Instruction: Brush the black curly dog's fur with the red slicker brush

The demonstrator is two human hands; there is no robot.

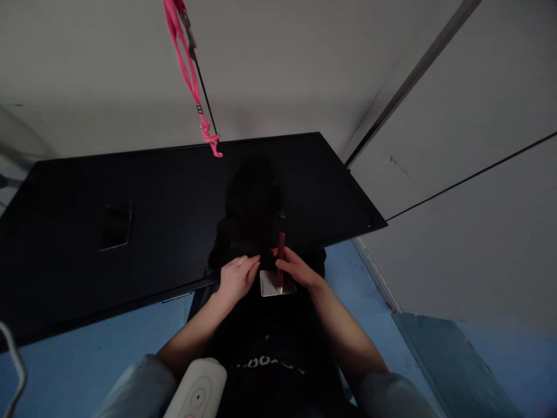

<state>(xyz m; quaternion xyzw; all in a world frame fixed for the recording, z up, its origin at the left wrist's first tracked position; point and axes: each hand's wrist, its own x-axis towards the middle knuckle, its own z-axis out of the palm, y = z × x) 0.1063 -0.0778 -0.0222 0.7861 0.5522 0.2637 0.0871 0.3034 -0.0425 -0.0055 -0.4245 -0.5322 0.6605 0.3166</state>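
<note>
My right hand (299, 270) is closed around a slim reddish-brown stick (281, 246), which stands nearly upright over my lap. Just under it lies a small, shiny, rectangular plate (268, 284); whether it is joined to the stick I cannot tell. My left hand (237, 277) has its fingers pressed together at the lower edge of a dark, fuzzy, hair-like mass (252, 197) on the black table. What those fingertips hold, if anything, is too dark to make out.
The black table (165, 180) stands against a pale wall (278, 64). A dark phone-like slab (116, 225) lies on its left part. A pink lanyard (187, 72) hangs above the back edge. Close in front of me is a white device (198, 389).
</note>
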